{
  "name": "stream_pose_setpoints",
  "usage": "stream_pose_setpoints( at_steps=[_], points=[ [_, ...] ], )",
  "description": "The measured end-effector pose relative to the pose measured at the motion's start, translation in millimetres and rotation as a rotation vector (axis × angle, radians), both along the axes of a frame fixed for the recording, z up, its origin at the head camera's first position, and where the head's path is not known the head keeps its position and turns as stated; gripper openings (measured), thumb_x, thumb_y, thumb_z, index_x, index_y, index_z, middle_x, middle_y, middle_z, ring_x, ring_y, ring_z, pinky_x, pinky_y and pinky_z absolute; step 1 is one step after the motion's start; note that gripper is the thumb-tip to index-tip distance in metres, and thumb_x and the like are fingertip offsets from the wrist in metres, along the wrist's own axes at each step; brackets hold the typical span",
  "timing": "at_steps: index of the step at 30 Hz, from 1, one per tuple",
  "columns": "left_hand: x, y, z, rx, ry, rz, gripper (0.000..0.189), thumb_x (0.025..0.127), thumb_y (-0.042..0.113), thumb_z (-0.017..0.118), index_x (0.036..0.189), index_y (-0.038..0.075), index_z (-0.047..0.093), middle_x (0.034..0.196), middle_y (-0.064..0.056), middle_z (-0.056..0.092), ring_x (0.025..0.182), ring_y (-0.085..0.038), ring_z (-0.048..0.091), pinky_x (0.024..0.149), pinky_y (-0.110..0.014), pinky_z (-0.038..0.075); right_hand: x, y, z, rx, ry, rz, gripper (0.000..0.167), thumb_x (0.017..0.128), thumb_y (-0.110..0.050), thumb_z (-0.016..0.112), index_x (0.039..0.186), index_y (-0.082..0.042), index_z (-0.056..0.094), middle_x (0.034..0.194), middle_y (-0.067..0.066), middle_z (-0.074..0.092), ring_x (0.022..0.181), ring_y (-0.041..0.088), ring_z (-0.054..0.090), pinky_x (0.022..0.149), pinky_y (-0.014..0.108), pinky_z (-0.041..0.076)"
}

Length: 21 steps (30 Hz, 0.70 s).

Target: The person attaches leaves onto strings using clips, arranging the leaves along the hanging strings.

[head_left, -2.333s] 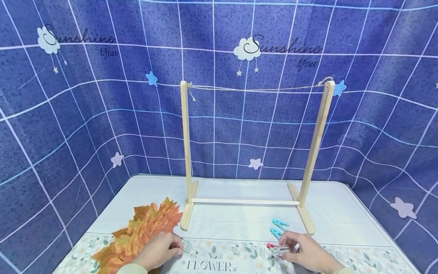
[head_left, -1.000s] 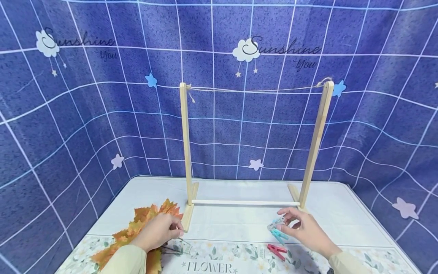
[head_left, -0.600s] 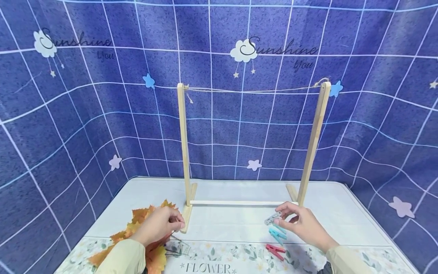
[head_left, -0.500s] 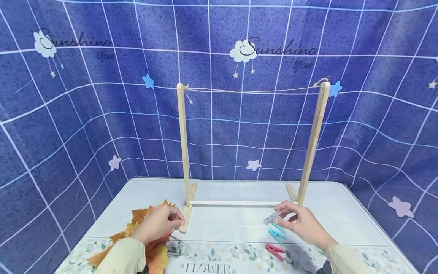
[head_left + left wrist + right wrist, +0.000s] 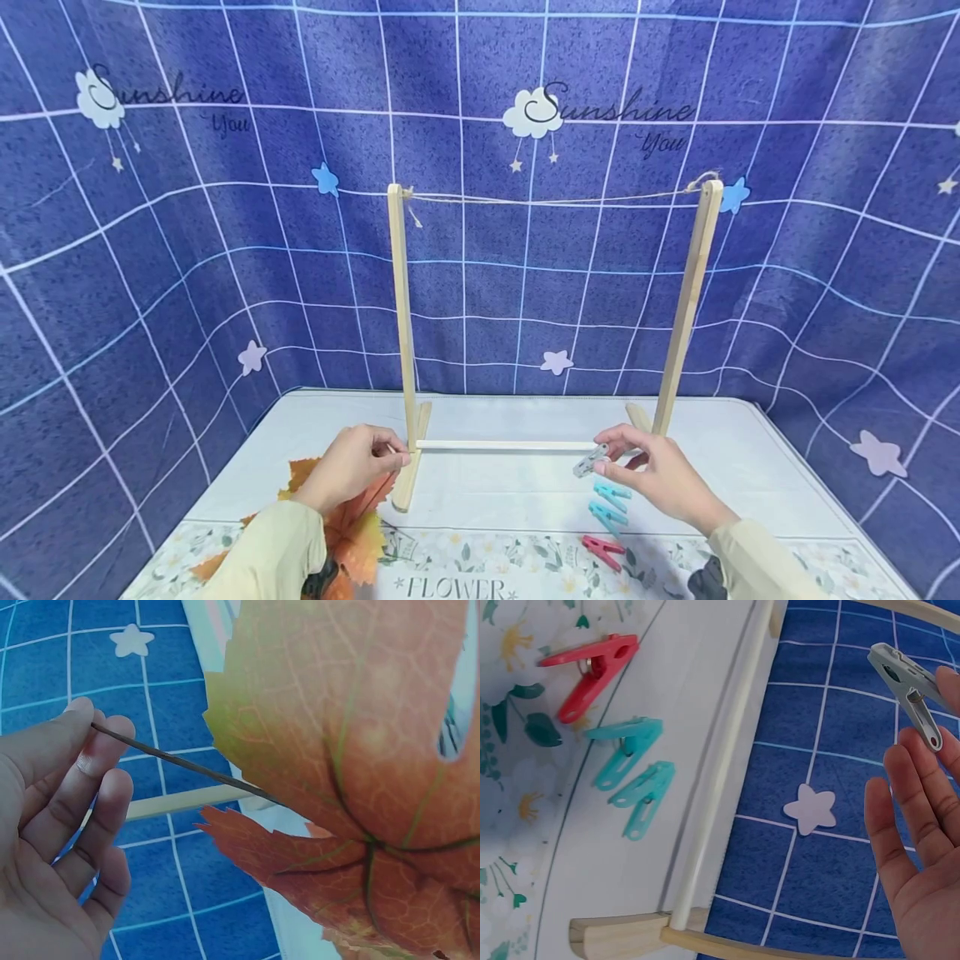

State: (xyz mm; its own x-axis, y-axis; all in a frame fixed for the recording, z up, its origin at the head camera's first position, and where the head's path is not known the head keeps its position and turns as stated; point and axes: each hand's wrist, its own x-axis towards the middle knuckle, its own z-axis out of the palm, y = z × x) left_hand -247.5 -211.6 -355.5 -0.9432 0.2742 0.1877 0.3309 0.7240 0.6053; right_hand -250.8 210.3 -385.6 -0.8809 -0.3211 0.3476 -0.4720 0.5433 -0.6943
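My left hand point(image 5: 356, 467) pinches the thin dark stem of an orange artificial maple leaf point(image 5: 330, 735) between thumb and forefinger, beside the rack's left foot. The leaf hangs below the wrist, over other leaves point(image 5: 213, 567) that are mostly hidden by the sleeve. My right hand point(image 5: 652, 471) pinches a grey clothespin point(image 5: 591, 460) by its handles, in front of the rack's lower bar. In the right wrist view the clothespin point(image 5: 904, 686) points up and away from the fingers. Under it lie two turquoise clothespins point(image 5: 609, 515) and one red clothespin point(image 5: 602, 552).
A wooden rack point(image 5: 402, 317) stands on the table point(image 5: 510, 492), with a thin twine point(image 5: 555, 201) tied between its two post tops. A white bar point(image 5: 502, 446) joins the posts low down. Behind rises a blue grid curtain point(image 5: 480, 292). Flower-print cloth point(image 5: 450, 546) covers the table's near side.
My right hand has lifted the grey clothespin from near the red one and carried it away from me. My left hand has raised a leaf by its stem, up and forward.
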Motion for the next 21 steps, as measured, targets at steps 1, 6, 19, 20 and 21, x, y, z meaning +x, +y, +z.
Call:
stream_pose_setpoints(
  at_steps=[1, 6, 19, 20, 21],
  points=[
    [-0.5, 1.0, 1.4, 0.0, 0.002, 0.005, 0.006, 0.092, 0.012, 0.074, 0.088, 0.009, 0.076, 0.068, 0.004, 0.065, 0.061, -0.011, 0.053, 0.061, -0.029, 0.044, 0.0, 0, 1.3, -0.002, 0.003, -0.001, 0.028, 0.092, -0.026, 0.077, 0.116, -0.014, 0.07, 0.096, -0.01, 0.071, 0.09, 0.009, 0.065, 0.077, 0.029, 0.054],
    [-0.8, 5.6, 8.2, 0.0, 0.025, 0.03, 0.008, 0.092, 0.014, 0.075, 0.083, 0.013, 0.075, 0.065, 0.008, 0.064, 0.06, -0.011, 0.055, 0.061, -0.03, 0.045, 0.0, -2, 9.0, -0.033, 0.051, 0.013, 0.031, 0.091, -0.021, 0.078, 0.118, -0.011, 0.068, 0.095, -0.007, 0.072, 0.088, 0.007, 0.064, 0.075, 0.029, 0.055],
    [-1.3, 21.6, 24.2, 0.016, 0.094, 0.113, 0.014, 0.094, 0.013, 0.073, 0.081, 0.014, 0.072, 0.07, 0.008, 0.065, 0.062, -0.011, 0.054, 0.062, -0.032, 0.045, -6.3, -7, 36.6, -0.006, 0.083, 0.004, 0.03, 0.091, -0.022, 0.078, 0.118, -0.012, 0.068, 0.098, -0.007, 0.07, 0.09, 0.011, 0.064, 0.077, 0.03, 0.054],
    [-2.3, 22.6, 24.9, 0.015, 0.106, 0.121, 0.014, 0.094, 0.013, 0.073, 0.081, 0.014, 0.072, 0.07, 0.008, 0.066, 0.064, -0.011, 0.054, 0.062, -0.032, 0.046, -7.0, -7, 39.8, -0.004, 0.079, 0.003, 0.031, 0.091, -0.023, 0.078, 0.119, -0.013, 0.068, 0.097, -0.007, 0.07, 0.09, 0.011, 0.064, 0.077, 0.03, 0.053],
    [-3.4, 23.7, 25.4, 0.017, 0.115, 0.13, 0.013, 0.094, 0.014, 0.072, 0.081, 0.014, 0.072, 0.071, 0.007, 0.066, 0.064, -0.011, 0.055, 0.063, -0.033, 0.046, -8.2, -8, 42.2, 0.002, 0.078, 0.0, 0.032, 0.091, -0.023, 0.078, 0.12, -0.013, 0.067, 0.097, -0.007, 0.07, 0.09, 0.011, 0.064, 0.077, 0.03, 0.053]
  ],
)
